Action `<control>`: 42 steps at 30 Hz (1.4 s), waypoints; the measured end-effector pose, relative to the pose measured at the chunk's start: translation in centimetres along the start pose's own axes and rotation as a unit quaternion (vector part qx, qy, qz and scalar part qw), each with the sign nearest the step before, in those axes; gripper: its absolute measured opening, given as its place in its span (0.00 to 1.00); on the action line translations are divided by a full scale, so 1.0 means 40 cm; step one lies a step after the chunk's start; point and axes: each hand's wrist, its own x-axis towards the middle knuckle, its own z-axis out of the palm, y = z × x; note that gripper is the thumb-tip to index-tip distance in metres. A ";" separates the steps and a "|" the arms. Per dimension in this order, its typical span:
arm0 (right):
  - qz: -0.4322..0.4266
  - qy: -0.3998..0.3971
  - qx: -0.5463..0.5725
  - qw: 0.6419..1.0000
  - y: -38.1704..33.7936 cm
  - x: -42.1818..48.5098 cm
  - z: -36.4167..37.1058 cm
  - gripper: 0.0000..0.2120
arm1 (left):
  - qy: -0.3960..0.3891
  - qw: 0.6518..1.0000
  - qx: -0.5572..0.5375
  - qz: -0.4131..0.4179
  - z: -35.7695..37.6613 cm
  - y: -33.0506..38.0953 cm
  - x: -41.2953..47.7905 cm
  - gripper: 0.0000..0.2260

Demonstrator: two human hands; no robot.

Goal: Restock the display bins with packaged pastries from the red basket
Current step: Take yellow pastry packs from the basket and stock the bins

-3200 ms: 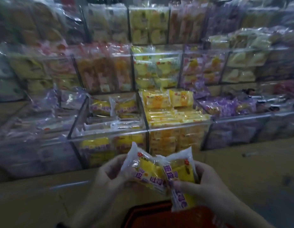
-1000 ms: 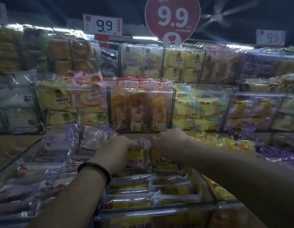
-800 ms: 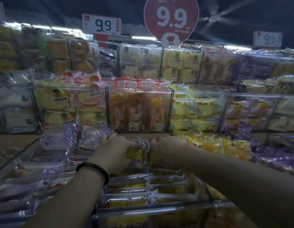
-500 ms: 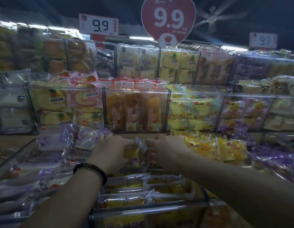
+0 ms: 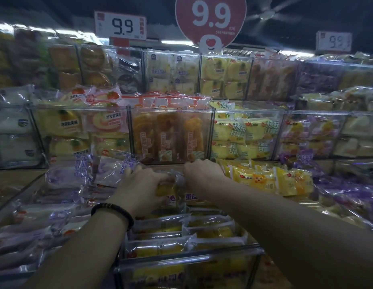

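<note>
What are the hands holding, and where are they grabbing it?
The left hand and right hand each press on a yellow pastry packet, gripping near the crinkly top ends, at the back of the middle bin.

"9.9" on heart sign [image 5: 210, 19], price card [image 5: 120, 25]

The tiered shelf [image 5: 16, 176] carries rows of clear plastic display bins [image 5: 171, 134]; each bin holds packaged pastries, yellow ones [image 5: 181, 226] in the front middle bin [image 5: 187, 260], purple ones [image 5: 68, 174] at left
</note>
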 end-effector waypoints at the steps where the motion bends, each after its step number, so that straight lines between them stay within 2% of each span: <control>1: 0.009 0.020 0.008 1.000 0.004 -0.003 0.005 0.10 | 0.000 1.000 -0.002 0.000 -0.001 0.000 0.000 0.25; 5: 0.006 0.074 0.018 0.997 0.015 -0.008 0.030 0.06 | -0.004 1.000 -0.009 0.003 -0.003 0.000 0.001 0.25; 7: -0.027 0.058 0.006 0.998 0.012 -0.017 0.042 0.03 | -0.006 1.000 -0.007 0.003 -0.001 0.000 0.001 0.26; 9: -0.055 0.026 0.009 0.998 0.013 -0.030 0.041 0.06 | -0.007 1.000 -0.008 0.002 0.001 -0.002 0.002 0.26; 13: -0.055 -0.027 0.046 0.997 0.051 -0.041 0.017 0.07 | -0.010 1.000 -0.002 -0.005 -0.001 0.002 -0.001 0.25; 15: -0.049 -0.053 0.052 0.996 0.071 -0.061 0.020 0.18 | -0.014 1.000 0.001 -0.005 -0.004 0.006 -0.006 0.25; 17: -0.049 -0.045 0.061 0.996 0.088 -0.108 0.021 0.27 | -0.024 1.000 -0.001 -0.006 -0.011 0.010 -0.009 0.25; 19: -0.062 -0.019 0.075 0.995 0.100 -0.168 0.010 0.30 | -0.041 0.999 -0.002 -0.009 -0.025 0.015 -0.014 0.27; 22: -0.102 0.016 0.091 0.991 0.124 -0.264 -0.019 0.24 | -0.027 1.000 0.004 -0.011 -0.063 0.043 -0.035 0.27; 25: -0.137 0.059 0.120 0.982 0.150 -0.363 -0.045 0.15 | 0.043 0.999 -0.014 0.009 -0.102 0.104 -0.092 0.19; 27: -0.146 0.096 0.143 0.974 0.170 -0.429 -0.052 0.11 | 0.077 0.992 -0.083 0.051 -0.116 0.158 -0.159 0.13; 29: -0.156 0.123 0.169 0.965 0.193 -0.497 -0.043 0.06 | 0.072 0.977 -0.179 0.086 -0.130 0.227 -0.243 0.09; 32: -0.150 0.123 0.209 0.959 0.226 -0.597 0.015 0.02 | 0.027 0.954 -0.266 0.138 -0.131 0.341 -0.369 0.08; 34: -0.126 0.113 0.240 0.956 0.250 -0.658 0.085 0.04 | -0.059 0.933 -0.310 0.172 -0.096 0.410 -0.433 0.08; 36: -0.090 0.098 0.280 0.951 0.270 -0.720 0.172 0.05 | -0.159 0.922 -0.309 0.170 -0.022 0.458 -0.484 0.09; 39: -0.008 -0.014 0.299 0.954 0.294 -0.828 0.296 0.04 | -0.270 0.920 -0.244 0.147 0.125 0.501 -0.550 0.14; 42: 0.066 -0.182 0.282 0.939 0.340 -0.908 0.436 0.09 | -0.412 0.880 -0.200 0.126 0.233 0.534 -0.589 0.14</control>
